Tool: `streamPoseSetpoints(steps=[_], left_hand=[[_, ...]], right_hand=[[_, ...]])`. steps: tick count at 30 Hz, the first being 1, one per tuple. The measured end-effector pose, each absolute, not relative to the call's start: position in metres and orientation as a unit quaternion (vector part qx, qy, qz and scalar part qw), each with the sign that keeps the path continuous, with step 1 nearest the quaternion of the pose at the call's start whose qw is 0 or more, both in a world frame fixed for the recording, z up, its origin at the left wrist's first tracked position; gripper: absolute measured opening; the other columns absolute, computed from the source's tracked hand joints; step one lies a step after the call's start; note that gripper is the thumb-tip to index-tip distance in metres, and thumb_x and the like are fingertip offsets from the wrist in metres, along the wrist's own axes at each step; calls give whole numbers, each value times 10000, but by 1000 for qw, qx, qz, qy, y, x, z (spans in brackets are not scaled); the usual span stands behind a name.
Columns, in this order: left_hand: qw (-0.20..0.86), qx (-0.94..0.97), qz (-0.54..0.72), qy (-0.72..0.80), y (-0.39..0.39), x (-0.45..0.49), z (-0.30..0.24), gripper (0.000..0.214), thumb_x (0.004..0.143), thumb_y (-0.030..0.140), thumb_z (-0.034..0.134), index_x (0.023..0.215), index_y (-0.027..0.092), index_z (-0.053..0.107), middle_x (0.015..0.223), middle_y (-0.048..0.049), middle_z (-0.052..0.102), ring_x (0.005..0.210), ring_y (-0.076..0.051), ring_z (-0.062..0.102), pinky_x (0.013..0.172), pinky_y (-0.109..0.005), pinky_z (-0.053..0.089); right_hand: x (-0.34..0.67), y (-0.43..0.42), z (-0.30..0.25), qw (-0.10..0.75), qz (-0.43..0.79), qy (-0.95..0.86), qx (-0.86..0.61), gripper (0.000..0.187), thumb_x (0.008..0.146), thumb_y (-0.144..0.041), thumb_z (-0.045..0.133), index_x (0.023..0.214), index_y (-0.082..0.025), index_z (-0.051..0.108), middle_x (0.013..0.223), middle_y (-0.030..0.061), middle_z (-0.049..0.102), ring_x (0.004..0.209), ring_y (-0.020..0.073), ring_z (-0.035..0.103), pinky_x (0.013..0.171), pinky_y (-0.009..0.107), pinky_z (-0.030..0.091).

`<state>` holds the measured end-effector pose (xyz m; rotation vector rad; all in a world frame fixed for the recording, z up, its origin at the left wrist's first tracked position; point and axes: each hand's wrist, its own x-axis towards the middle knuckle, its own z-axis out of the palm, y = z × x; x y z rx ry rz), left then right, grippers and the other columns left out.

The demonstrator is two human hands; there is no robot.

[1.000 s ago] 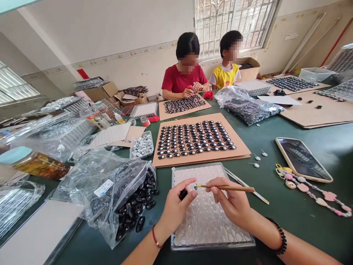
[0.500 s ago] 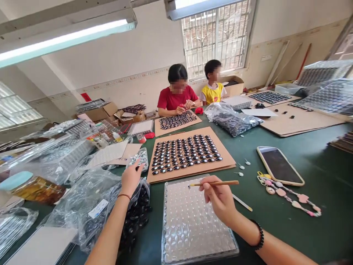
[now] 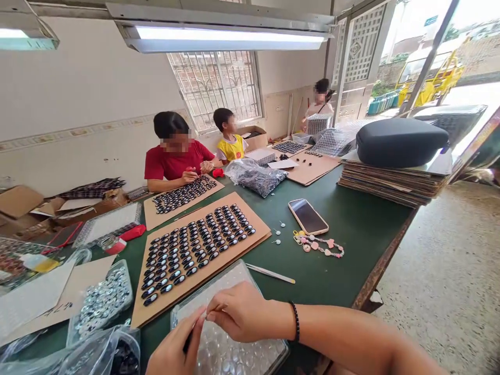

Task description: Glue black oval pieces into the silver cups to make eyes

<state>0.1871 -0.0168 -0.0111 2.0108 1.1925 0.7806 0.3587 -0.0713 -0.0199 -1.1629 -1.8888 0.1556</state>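
Note:
My left hand (image 3: 175, 344) and my right hand (image 3: 246, 312) meet fingertip to fingertip above a clear plastic tray (image 3: 219, 354) with rows of round cells. The fingers of both are pinched together. A tiny pale bit shows where the tips meet, too small to name. Something dark shows between my left fingers, mostly hidden. The wooden stick does not show in my right hand. Beyond the tray, black oval pieces with shiny white centres stand in rows on a cardboard sheet (image 3: 255, 237). To the left is a clear box (image 3: 127, 281) of small silvery pieces.
Tweezers (image 3: 271, 273) lie by the tray, near a phone (image 3: 308, 216) with a beaded strap (image 3: 320, 246). Across the table a person in red (image 3: 177, 156) works over another board (image 3: 211, 194); a person in yellow (image 3: 230, 143) sits alongside. A dark case (image 3: 402, 141) tops stacked cardboard (image 3: 390, 182).
The view has swung right. My left hand has left the box of silvery pieces and joined my right hand over the tray. The wooden stick, earlier in my right hand, is no longer visible.

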Motion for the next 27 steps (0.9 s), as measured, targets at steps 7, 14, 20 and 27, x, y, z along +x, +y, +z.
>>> streamPoseSetpoints(steps=[7, 14, 20, 27], left_hand=[[323, 790, 269, 447, -14, 186, -18, 166, 594, 284, 693, 759, 275, 682, 819, -10, 677, 777, -224, 587, 711, -243, 417], [332, 811, 207, 435, -20, 190, -11, 128, 741, 330, 552, 750, 223, 622, 686, 11, 617, 617, -159, 525, 594, -211, 373], [346, 792, 238, 444, -23, 190, -10, 164, 740, 326, 554, 647, 192, 567, 596, 26, 535, 575, -127, 457, 562, -204, 322], [752, 388, 300, 440, -22, 187, -3, 306, 705, 243, 629, 974, 197, 489, 688, 46, 469, 458, -31, 345, 408, -145, 235]], right_hand=[[358, -70, -24, 427, 35, -775, -464, 178, 922, -267, 346, 889, -176, 495, 780, 18, 603, 661, 150, 566, 574, 234, 373], [357, -74, -23, 416, 62, -785, -454, 270, 946, -289, 281, 890, -170, 516, 769, 33, 604, 658, 156, 558, 582, 249, 367], [357, -76, -21, 460, 85, -768, -437, 237, 932, -258, 309, 878, -165, 520, 758, 35, 599, 625, 150, 544, 571, 248, 369], [362, -77, -16, 535, 109, -720, -427, 205, 924, -219, 332, 891, -155, 525, 747, 49, 580, 634, 148, 523, 578, 246, 386]])
